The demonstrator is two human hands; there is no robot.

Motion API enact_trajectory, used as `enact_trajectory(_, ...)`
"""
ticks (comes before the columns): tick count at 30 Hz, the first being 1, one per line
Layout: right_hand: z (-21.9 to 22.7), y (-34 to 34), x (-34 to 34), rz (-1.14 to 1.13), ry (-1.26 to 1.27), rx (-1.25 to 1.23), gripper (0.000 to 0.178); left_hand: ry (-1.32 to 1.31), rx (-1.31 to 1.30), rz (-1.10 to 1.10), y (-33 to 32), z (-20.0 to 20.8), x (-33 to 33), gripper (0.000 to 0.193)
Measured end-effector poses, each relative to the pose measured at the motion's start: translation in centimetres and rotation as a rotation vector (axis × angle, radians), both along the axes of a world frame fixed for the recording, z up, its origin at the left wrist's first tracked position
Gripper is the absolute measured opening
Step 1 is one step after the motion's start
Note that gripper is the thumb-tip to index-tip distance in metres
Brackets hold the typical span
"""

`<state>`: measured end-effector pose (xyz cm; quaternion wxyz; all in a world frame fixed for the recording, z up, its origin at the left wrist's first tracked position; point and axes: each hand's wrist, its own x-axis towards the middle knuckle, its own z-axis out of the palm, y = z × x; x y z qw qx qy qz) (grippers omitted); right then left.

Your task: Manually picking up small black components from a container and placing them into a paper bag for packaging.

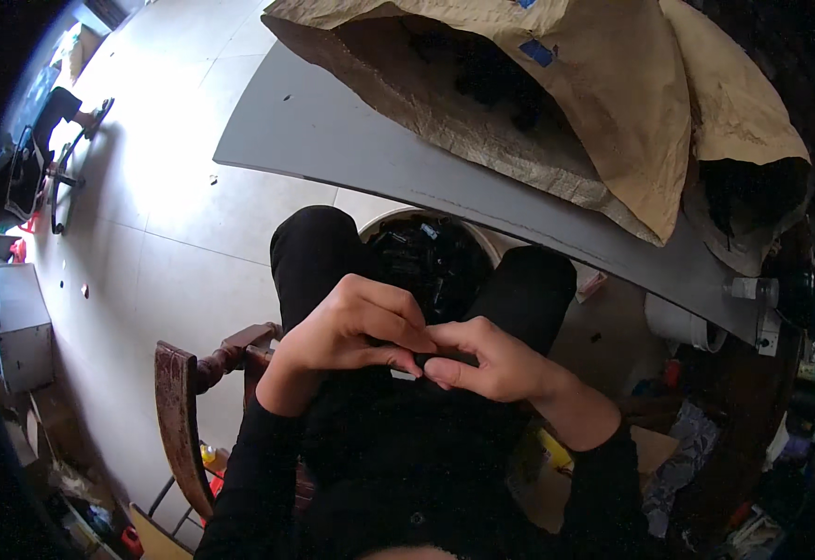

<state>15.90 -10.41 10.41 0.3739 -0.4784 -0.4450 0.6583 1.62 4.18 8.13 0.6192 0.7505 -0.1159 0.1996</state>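
Above my lap, my left hand (351, 327) and my right hand (493, 362) meet fingertip to fingertip. Both are closed in a pinch around a small black piece (421, 358), mostly covered by the fingers; its exact kind does not show. Between my knees, beyond the hands, stands a round bucket (492, 246) with a pale rim. Many small, shiny black parts (431, 266) lie in it.
A grey tabletop (333, 140) slants across in front of me, its edge passing over the bucket. On it lie open brown paper sacks (641, 112) with dark contents. A wooden chair arm (179, 411) is at left. Boxes (20, 327) stand along the left wall.
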Motion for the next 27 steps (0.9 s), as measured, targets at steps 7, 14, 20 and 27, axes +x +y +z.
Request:
enact_trajectory(7, 0.0, 0.8, 0.1, -0.351, -0.744, 0.497, 0.025, 0.196, -0.162, 0.397, -0.3, 0.1, 0.3, 0.029)
enact_trajectory(14, 0.8, 1.7, 0.2, -0.588, -1.344, 0.903, 0.034, 0.179, -0.184, 0.520, -1.6, 0.6, 0.8, 0.021)
enact_trajectory(20, -2.1, 0.7, 0.5, -0.606, -0.109, 0.521, 0.074, 0.115, -0.152, 0.396, -1.3, 0.6, 0.6, 0.020)
enact_trajectory(27, -1.7, 1.0, -0.2, -0.446, 0.656, 0.087, 0.057, 0.171, -0.171, 0.407, -1.8, 0.6, 0.4, 0.027)
